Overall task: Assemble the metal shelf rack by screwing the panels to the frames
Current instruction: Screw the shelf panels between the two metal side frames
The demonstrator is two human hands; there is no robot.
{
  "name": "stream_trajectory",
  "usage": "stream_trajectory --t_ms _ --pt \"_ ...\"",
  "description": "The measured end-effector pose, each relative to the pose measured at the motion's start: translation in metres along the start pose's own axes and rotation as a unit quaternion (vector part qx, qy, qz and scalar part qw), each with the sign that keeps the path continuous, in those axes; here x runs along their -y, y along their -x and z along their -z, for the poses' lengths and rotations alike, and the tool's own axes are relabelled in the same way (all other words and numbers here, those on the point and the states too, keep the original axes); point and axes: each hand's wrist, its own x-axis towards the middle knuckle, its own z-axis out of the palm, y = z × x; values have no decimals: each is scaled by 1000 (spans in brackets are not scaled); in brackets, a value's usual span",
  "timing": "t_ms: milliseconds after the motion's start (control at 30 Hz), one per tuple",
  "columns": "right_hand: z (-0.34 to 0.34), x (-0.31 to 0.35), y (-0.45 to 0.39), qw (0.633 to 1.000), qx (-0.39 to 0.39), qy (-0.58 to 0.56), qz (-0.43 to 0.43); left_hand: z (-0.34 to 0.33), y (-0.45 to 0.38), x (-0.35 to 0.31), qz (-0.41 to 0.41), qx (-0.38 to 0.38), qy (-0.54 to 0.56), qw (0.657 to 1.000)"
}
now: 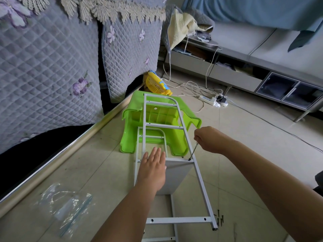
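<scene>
Now the flat left hand point(153, 169) presses the panel point(176, 177); the right hand point(208, 139) grips a screwdriver point(193, 152); no writing legible.

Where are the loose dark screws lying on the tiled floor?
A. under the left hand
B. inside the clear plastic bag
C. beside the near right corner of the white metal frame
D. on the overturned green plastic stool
C: the loose dark screws lie on the floor tiles just right of the white metal frame's near corner, away from the clear plastic bag.
</scene>
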Motion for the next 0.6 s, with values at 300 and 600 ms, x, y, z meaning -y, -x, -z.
stream_trajectory --t_ms 300,600 --pt "10 1 11 994 75 -80 -28 1 0 1 -3 0 -2 1000" --pt "1 10 18 993 -3 66 -96 0 0 0 -1 -6 -5 1000"
